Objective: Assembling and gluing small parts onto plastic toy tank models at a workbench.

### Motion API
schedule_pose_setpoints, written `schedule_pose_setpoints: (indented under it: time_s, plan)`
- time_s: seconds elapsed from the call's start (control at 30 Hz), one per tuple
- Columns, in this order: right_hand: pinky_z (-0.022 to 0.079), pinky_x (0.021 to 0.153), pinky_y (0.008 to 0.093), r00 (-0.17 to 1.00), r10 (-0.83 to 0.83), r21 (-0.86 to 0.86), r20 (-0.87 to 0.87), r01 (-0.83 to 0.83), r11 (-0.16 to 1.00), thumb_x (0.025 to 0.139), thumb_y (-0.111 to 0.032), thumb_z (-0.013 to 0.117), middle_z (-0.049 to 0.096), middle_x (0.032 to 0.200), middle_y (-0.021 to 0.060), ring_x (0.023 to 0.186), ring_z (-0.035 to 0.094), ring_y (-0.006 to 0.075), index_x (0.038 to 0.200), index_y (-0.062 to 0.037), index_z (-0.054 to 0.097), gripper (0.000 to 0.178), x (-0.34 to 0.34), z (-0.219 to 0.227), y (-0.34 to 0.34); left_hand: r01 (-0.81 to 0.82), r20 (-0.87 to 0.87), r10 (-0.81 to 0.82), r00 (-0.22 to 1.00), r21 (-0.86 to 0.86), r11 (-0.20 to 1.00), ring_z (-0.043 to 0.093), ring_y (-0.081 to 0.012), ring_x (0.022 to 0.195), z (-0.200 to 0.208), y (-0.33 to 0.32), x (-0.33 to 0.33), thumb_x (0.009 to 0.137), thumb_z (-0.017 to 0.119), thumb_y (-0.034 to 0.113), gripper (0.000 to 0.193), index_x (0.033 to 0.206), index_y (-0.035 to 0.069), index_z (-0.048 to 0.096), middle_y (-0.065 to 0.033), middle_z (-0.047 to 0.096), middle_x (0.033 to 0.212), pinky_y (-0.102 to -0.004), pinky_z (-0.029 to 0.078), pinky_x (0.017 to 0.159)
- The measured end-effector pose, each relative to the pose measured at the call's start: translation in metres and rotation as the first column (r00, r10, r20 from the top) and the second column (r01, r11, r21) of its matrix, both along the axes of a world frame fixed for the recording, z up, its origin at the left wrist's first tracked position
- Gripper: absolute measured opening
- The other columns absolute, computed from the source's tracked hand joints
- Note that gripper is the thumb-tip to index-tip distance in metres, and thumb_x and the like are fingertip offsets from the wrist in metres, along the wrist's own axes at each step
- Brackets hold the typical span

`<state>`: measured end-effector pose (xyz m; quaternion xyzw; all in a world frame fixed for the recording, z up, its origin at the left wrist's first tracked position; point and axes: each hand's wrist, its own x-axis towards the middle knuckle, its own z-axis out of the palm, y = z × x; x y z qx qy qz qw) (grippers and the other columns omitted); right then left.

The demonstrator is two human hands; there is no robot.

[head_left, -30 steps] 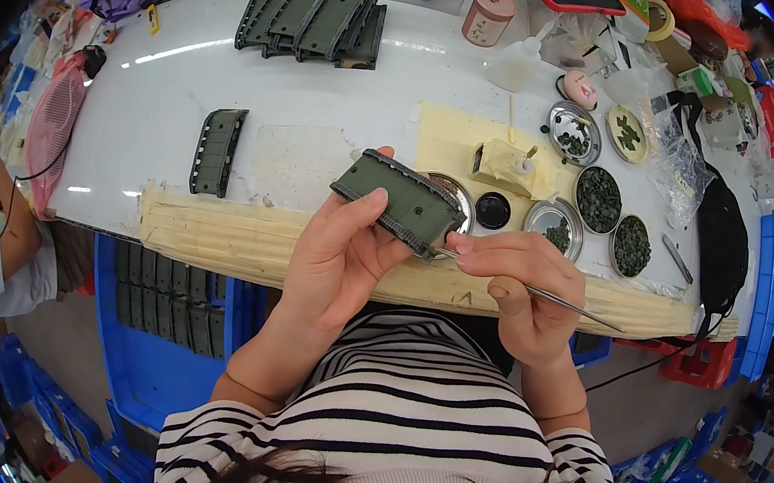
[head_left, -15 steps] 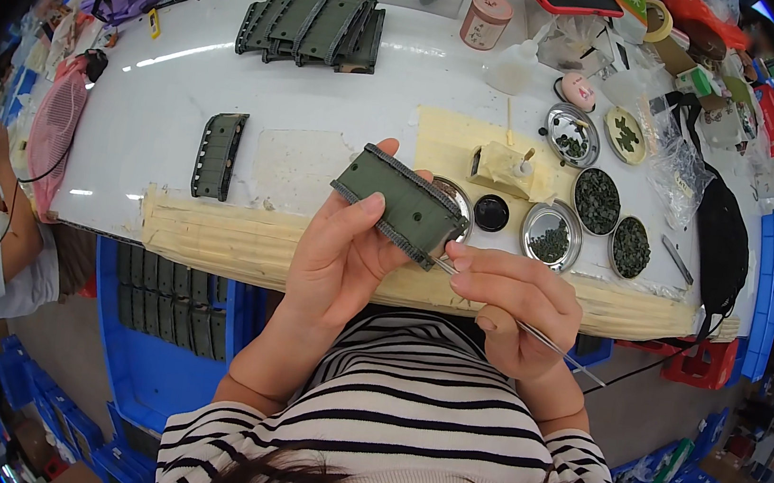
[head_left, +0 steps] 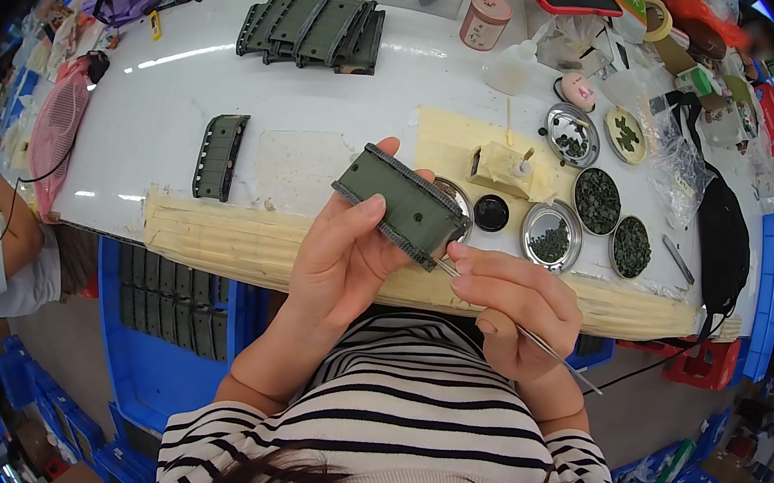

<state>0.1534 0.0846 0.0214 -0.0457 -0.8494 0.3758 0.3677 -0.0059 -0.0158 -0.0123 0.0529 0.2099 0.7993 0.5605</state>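
My left hand (head_left: 344, 260) grips a dark green, slightly curved model panel (head_left: 401, 201) with ribbed raised edges and small holes, its thumb lying on the near side. The panel is tilted above the table's front edge. My right hand (head_left: 522, 309) pinches slim metal tweezers (head_left: 560, 357), their tips against or close to the panel's lower right corner; the exact contact is too small to make out. Under and behind the panel a round metal dish (head_left: 457, 199) is partly hidden. Beside it sits a small black round pot (head_left: 491, 212).
Round tins of small green pieces (head_left: 596, 200) stand to the right, near a tape-wrapped block (head_left: 510, 170). Similar panels are stacked (head_left: 311, 28) at the back; a single panel (head_left: 221, 156) lies left. A blue crate (head_left: 152, 377) of panels is below the table. Another person (head_left: 8, 256) sits far left.
Almost nothing differs: the panel and both hands keep their places, with only a very slight shift of the whole view. The person at far left has moved an arm a little.
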Motion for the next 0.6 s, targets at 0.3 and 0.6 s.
schedule_pose_setpoints:
  time_s: [0.3, 0.6]
  plan:
    - [0.056, 0.071, 0.0316, 1.0, -0.007, -0.006, -0.003, 0.007, 1.0, 0.075, -0.003, 0.071, 0.066, 0.097, 0.0128, 0.092, 0.068, 0.0269, 0.098, -0.0017, 0.067, 0.024, 0.0008, 0.0001, -0.0012, 0.003, -0.013, -0.003, 1.0, 0.016, 1.0, 0.053, -0.0284, 0.119, -0.003, 0.0003, 0.0002, 0.093, 0.051, 0.01, 0.055, 0.142, 0.007, 0.026, -0.0191, 0.047, 0.13, -0.0408, 0.053, 0.094]
    - [0.055, 0.073, 0.031, 0.934, -0.097, -0.328, -0.344, -0.023, 0.944, 0.097, -0.017, 0.046, 0.066, 0.094, 0.0173, 0.087, 0.068, 0.0285, 0.096, 0.0012, 0.064, 0.026, 0.003, -0.0083, -0.0028, 0.039, 0.038, -0.042, 0.998, 0.072, 0.997, 0.043, -0.0265, 0.13, -0.0005, 0.0037, -0.0042, 0.1, 0.041, 0.022, 0.056, 0.146, 0.001, 0.018, -0.0227, 0.045, 0.132, -0.0405, 0.046, 0.104]
